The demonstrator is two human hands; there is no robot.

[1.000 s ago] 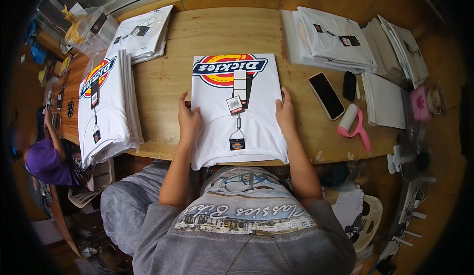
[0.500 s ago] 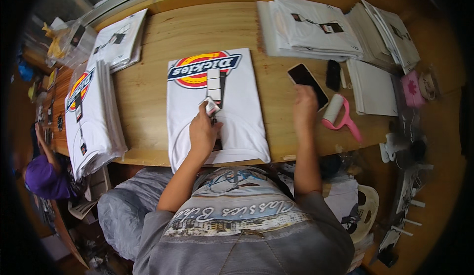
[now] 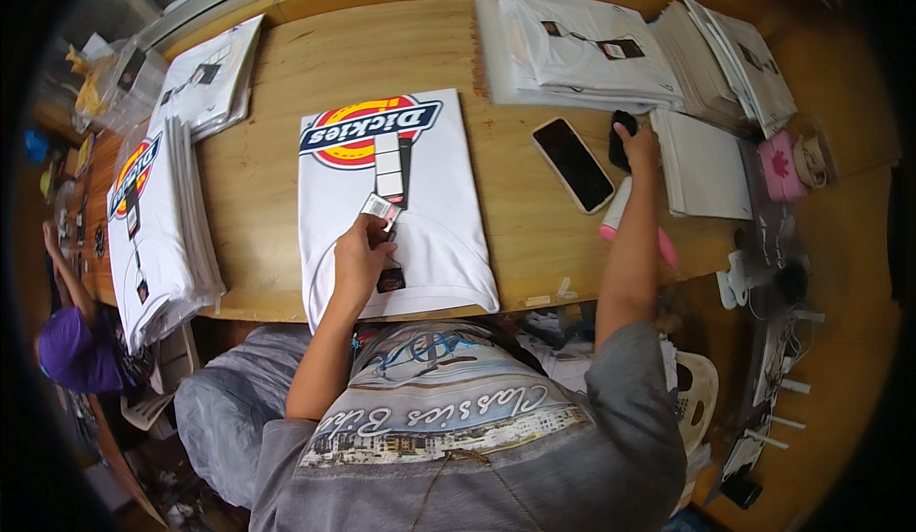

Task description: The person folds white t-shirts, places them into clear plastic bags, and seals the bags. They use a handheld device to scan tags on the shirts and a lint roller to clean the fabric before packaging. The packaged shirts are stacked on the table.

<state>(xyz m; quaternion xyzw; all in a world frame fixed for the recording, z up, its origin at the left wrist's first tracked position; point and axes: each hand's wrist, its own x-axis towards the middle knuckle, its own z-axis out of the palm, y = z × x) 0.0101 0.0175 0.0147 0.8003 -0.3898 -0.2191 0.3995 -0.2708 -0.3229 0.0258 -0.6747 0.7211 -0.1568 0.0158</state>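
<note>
A folded white T-shirt [image 3: 429, 208] lies before me on the wooden table, with a red, yellow and blue printed logo [image 3: 367, 133] at its far end. A hang tag with white stickers [image 3: 388, 165] rests on it. My left hand [image 3: 358, 257], over the shirt near the collar, pinches a small white printed tag [image 3: 380, 209]. To the right, my right hand [image 3: 643, 146] has its fingers closed around a small black oblong object [image 3: 619, 146] whose kind I cannot make out. A phone [image 3: 573, 165] lies left of that hand. Under the right forearm sits a pink-handled lint roller [image 3: 618, 209], partly hidden.
Stacked folded white shirts stand at the left [image 3: 196, 222], far left [image 3: 212, 74] and far right [image 3: 592, 50]. White sheets [image 3: 704, 165] and a pink box [image 3: 782, 165] are at the right. A person in a purple top [image 3: 81, 351] is at the far left.
My right hand has moved from beside the phone, right and away from me, onto the black object. My left hand still pinches the tag. The whole view has shifted slightly.
</note>
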